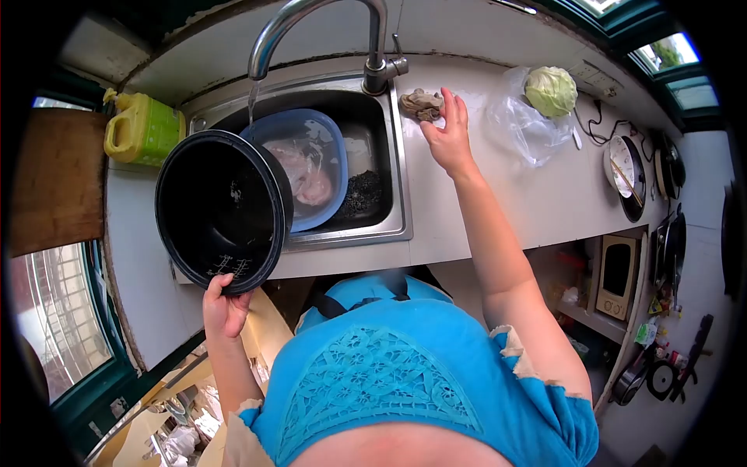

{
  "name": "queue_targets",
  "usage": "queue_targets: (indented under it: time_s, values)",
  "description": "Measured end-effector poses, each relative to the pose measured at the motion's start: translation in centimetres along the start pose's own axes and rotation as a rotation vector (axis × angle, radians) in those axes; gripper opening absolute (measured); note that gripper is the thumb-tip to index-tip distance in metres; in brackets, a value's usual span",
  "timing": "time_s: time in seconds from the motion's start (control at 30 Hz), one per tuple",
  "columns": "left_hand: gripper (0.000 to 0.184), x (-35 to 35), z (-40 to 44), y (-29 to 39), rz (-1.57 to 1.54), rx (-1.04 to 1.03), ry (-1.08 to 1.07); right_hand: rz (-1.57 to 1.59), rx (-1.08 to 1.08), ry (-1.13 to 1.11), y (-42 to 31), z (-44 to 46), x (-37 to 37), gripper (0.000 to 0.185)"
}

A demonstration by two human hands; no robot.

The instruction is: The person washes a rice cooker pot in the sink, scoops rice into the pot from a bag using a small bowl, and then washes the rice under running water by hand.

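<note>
My left hand (226, 307) grips the near rim of a black rice cooker pot (222, 206), thumb over the edge. The pot is tilted toward me beside the sink's left part, with white level marks inside. Water runs from the faucet (268, 39) down by the pot's far rim; where it lands is hard to see. Behind the pot, a blue basin (340, 167) in the sink holds water and pale pink meat (311, 187). My right hand (450, 140) has its fingers stretched out beside a crumpled brown rag (421, 104) on the counter.
The metal sink (401, 194) has dark scraps (362, 194) at its right. A green jug (145, 128) stands left. Rightward are a plastic bag (529, 124), a cabbage (552, 91) and a bowl with chopsticks (620, 165). Pans (634, 377) hang at far right.
</note>
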State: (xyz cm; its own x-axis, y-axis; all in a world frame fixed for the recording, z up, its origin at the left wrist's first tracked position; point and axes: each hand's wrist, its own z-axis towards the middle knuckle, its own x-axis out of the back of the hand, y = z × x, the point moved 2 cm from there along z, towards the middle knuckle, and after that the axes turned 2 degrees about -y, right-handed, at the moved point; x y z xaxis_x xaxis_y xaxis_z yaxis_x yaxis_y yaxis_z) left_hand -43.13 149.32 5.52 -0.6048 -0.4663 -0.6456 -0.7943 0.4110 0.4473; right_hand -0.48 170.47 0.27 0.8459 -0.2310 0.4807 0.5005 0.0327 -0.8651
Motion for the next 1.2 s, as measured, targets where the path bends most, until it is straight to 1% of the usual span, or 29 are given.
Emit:
queue_targets:
  time_s: [0.03,0.1,0.2,0.3,0.33,0.37,0.43,0.47,0.5,0.57,0.6,0.7,0.73,0.77,0.83,0.9,0.97,1.03,1.07,1.1,1.13,1.17,1.2]
  values:
    - [0.019,-0.8,0.5,-0.3,0.022,0.048,-0.023,-0.035,0.002,0.049,0.3,-2.2,1.6,0.065]
    - [0.022,-2.9,1.8,-0.8,0.083,0.104,-0.053,0.017,-0.125,0.096,1.0,-6.7,4.6,0.06]
    - [0.02,-4.9,4.5,-1.8,0.176,0.26,-0.102,-0.005,-0.263,0.195,2.9,-14.0,8.5,0.052]
    - [0.018,-7.1,7.0,-3.8,0.336,0.401,-0.256,-0.12,-0.387,0.284,4.3,-22.2,10.8,0.046]
    - [0.018,-7.6,7.6,-4.6,0.337,0.468,-0.358,-0.194,-0.441,0.307,4.1,-25.0,11.3,0.044]
    - [0.018,-8.4,7.8,-5.5,0.363,0.502,-0.369,-0.172,-0.515,0.352,3.9,-27.6,11.8,0.042]
    - [0.019,-10.7,7.5,-8.2,0.433,0.582,-0.4,-0.216,-0.646,0.369,3.5,-32.9,12.9,0.04]
    - [0.02,-11.6,7.3,-9.4,0.449,0.615,-0.438,-0.209,-0.685,0.396,3.9,-35.8,13.5,0.039]
    - [0.02,-12.5,6.9,-10.7,0.462,0.638,-0.448,-0.185,-0.763,0.407,3.6,-38.5,14.1,0.037]
    - [0.02,-14.2,5.7,-13.4,0.48,0.673,-0.454,-0.234,-0.892,0.401,3.8,-43.9,15.1,0.036]
    - [0.019,-14.6,5.6,-14.7,0.515,0.723,-0.522,-0.229,-0.948,0.408,3.7,-46.4,15.6,0.036]
    - [0.018,-15.5,6.0,-18.9,0.553,0.879,-0.551,-0.205,-1.109,0.396,4.0,-54.3,16.6,0.037]
    - [0.017,-16.7,4.8,-20.6,0.591,0.875,-0.559,-0.199,-1.156,0.388,4.5,-57.2,16.8,0.037]
    - [0.017,-17.0,5.2,-22.4,0.6,0.915,-0.58,-0.194,-1.194,0.368,5.1,-59.9,17.0,0.038]
    - [0.016,-18.6,4.5,-25.8,0.585,0.873,-0.615,-0.139,-1.234,0.385,6.4,-65.6,17.4,0.038]
    - [0.02,-20.7,3.6,-29.2,0.511,0.9,-0.608,-0.091,-1.301,0.411,7.2,-70.7,18.2,0.038]
    - [0.023,-21.5,6.3,-33.0,0.468,0.867,-0.617,-0.044,-1.321,0.494,7.7,-75.7,19.3,0.038]
    - [0.035,-23.1,9.1,-36.5,0.435,0.873,-0.552,-0.02,-1.35,0.532,10.1,-81.0,20.5,0.038]
    - [0.046,-23.7,11.3,-38.0,0.422,0.885,-0.508,-0.003,-1.38,0.557,10.6,-83.4,20.4,0.038]
    - [0.056,-24.4,13.3,-39.3,0.466,0.818,-0.48,0.013,-1.401,0.581,10.6,-84.9,20.7,0.037]
    - [0.069,-25.9,12.4,-40.3,0.421,0.933,-0.4,0.016,-1.422,0.612,10.6,-86.0,21.7,0.037]
    - [0.078,-27.2,11.8,-41.2,0.38,0.999,-0.26,0.02,-1.446,0.636,10.2,-86.6,22.6,0.037]
    - [0.084,-28.2,14.8,-43.1,0.312,1.026,-0.236,0.036,-1.475,0.623,9.7,-87.1,24.4,0.037]
